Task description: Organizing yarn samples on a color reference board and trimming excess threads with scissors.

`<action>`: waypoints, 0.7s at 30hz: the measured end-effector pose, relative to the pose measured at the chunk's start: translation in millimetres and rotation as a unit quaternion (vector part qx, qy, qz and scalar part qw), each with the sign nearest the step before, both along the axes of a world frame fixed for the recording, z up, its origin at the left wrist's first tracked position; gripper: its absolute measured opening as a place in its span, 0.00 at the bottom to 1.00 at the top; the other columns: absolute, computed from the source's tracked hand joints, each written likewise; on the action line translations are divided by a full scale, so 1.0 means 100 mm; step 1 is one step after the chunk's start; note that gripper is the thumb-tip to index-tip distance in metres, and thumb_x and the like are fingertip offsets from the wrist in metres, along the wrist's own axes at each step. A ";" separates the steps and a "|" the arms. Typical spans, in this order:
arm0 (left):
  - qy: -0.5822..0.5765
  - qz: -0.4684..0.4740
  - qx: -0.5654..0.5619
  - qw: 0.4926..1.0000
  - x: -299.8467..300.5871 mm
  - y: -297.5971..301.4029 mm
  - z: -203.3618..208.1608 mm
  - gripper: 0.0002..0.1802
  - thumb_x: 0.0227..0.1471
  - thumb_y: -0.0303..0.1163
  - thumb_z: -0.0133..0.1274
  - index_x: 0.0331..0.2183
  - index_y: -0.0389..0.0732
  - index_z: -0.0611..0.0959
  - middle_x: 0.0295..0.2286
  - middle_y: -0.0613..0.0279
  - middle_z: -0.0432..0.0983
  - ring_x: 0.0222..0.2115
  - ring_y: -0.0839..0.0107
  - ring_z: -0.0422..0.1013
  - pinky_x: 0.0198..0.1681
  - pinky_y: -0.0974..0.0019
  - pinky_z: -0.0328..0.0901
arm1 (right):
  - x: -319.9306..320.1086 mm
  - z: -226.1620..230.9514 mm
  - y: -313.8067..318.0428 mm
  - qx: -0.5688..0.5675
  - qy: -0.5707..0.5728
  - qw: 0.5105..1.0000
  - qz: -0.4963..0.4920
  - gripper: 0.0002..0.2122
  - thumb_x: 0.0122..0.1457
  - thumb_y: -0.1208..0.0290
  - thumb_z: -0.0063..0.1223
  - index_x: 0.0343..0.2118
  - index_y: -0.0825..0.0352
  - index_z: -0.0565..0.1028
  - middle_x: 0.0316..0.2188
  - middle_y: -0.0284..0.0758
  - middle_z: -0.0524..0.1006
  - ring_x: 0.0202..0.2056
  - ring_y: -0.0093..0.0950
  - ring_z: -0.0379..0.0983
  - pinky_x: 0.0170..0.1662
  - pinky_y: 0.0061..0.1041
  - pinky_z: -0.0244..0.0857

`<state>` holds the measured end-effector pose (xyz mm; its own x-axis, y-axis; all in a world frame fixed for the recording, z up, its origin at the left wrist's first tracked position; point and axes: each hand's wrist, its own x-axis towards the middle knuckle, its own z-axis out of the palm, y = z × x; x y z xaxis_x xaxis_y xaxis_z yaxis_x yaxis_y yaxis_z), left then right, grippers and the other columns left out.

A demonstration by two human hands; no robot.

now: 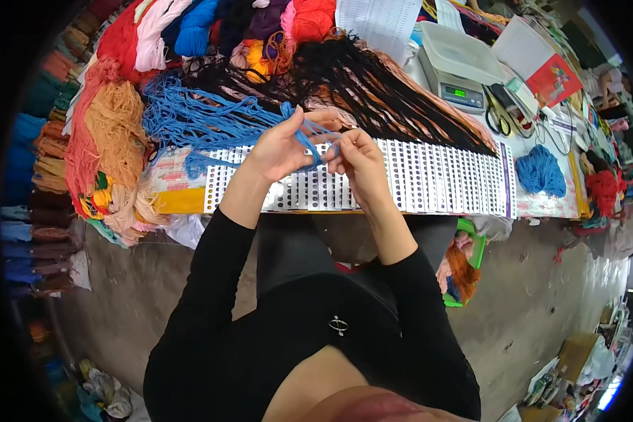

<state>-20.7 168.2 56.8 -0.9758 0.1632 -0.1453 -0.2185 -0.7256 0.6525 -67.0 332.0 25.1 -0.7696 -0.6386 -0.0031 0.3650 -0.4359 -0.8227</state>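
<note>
Cluttered worktable (541,204) runs across the upper half of the frame, concrete floor below it. Yarn everywhere: orange bundle (116,133) upper left, loose blue yarn pile (197,119) left of centre, black yarn (373,84) fanned out top centre, small blue ball (540,171) at right. Long white sample card (429,176) with rows of dark holes lies along the near table edge. Scale (461,70) with a white tray sits upper right, scissors (498,119) just beside it.

I see both hands raised over the card, mid-frame. Left hand (278,148) has thumb and fingers pinched together on a blue strand (309,137); strand trails left toward the pile. Right hand (359,158) also has fingertips closed on the same strand, just beside the left, nearly touching. Strand loops between the two hands, above the card's middle section, not yet through any hole that I can tell.

My read: step in hand is separating or looping a short length of blue yarn for fixing to the card. Next move likely calls for a steady pinch, keeping the strand taut, and lining it up with one hole without snagging the pile.
</note>
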 end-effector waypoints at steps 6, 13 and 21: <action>0.023 0.047 -0.092 0.994 0.08 -0.03 0.08 0.28 0.60 0.47 0.31 0.46 0.33 0.71 0.34 0.65 0.70 0.35 0.75 0.65 0.42 0.63 0.63 | 0.04 0.01 -0.01 0.020 0.024 0.999 -0.006 0.06 0.60 0.70 0.42 0.30 0.67 0.67 0.22 0.32 0.72 0.20 0.17 0.67 0.24 0.12 0.57; 0.022 0.050 -0.131 0.990 0.10 -0.04 0.12 0.28 0.60 0.48 0.29 0.46 0.35 0.72 0.32 0.66 0.70 0.32 0.77 0.63 0.40 0.66 0.63 | 0.09 0.06 -0.05 0.109 0.075 0.991 0.015 0.08 0.58 0.68 0.47 0.29 0.68 0.71 0.19 0.28 0.70 0.20 0.15 0.65 0.24 0.12 0.58; 0.018 0.059 -0.119 0.991 0.10 -0.02 0.14 0.28 0.60 0.47 0.30 0.47 0.35 0.71 0.31 0.64 0.70 0.33 0.75 0.66 0.39 0.67 0.64 | 0.13 0.06 -0.07 0.091 0.084 0.992 -0.029 0.08 0.60 0.68 0.42 0.30 0.68 0.68 0.18 0.28 0.69 0.18 0.16 0.64 0.23 0.13 0.59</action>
<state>-10.4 166.0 70.6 -0.9913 0.0140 -0.1312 -0.1157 -0.5699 0.8135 -54.4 325.4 31.1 -0.8038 -0.5946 0.0183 0.1942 -0.2914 -0.9367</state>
